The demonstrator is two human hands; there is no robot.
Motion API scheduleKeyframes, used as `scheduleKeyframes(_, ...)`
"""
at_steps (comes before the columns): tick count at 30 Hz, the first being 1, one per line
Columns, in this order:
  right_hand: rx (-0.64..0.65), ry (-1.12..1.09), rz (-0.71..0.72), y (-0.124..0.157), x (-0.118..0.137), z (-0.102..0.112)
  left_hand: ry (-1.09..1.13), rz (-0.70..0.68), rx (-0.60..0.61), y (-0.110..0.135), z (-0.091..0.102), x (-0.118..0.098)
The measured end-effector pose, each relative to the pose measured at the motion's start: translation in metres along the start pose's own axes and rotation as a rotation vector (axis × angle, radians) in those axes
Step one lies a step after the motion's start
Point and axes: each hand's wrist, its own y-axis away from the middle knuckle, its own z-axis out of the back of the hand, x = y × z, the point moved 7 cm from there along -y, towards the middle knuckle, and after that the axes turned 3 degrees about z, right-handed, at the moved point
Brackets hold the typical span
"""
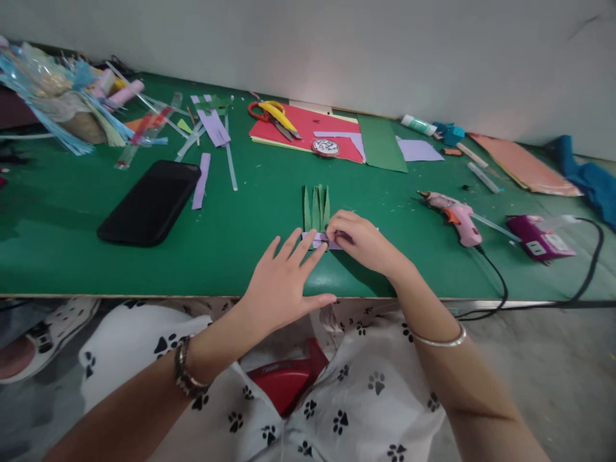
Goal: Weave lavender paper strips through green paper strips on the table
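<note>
My left hand [283,279] lies with its fingers stretched out and spread, the fingertips resting on the left end of a lilac paper strip [320,239] near the front edge of the green table [240,218]. My right hand [363,242] is curled, its fingertips pinching or pressing the same strip from the right. Several pointed green paper leaves [316,207] stand up from the strip, just beyond both hands.
A black phone [150,202] lies to the left. A pink glue gun [452,215] and a purple plug box [539,237] with black cable sit to the right. Red and green paper sheets [332,131], orange scissors [274,115], a tape roll [326,147] and lilac strips [212,125] are further back.
</note>
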Motion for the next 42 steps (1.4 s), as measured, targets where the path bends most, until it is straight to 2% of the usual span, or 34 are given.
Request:
scheduleKeyframes(11, -0.021, 0.010, -0.073, 0.009, -0.009, 0.005, -0.007, -0.068, 0.029, 0.002, -0.004, 0.001)
scheduleKeyframes(18, 0.001, 0.051, -0.069, 0.012, -0.006, 0.006, 0.005, -0.084, 0.027, 0.002, -0.001, 0.001)
scheduleKeyframes(30, 0.025, 0.126, -0.032, 0.021, 0.001, 0.003, 0.076, -0.157, 0.110, 0.003, 0.007, 0.013)
scheduleKeyframes(36, 0.023, 0.066, -0.074, 0.022, -0.002, 0.002, 0.030, -0.161, 0.086, 0.002, 0.007, 0.018)
scheduleKeyframes(42, 0.031, 0.210, -0.177, 0.027, -0.004, 0.006, 0.031, -0.155, 0.114, 0.003, 0.007, 0.023)
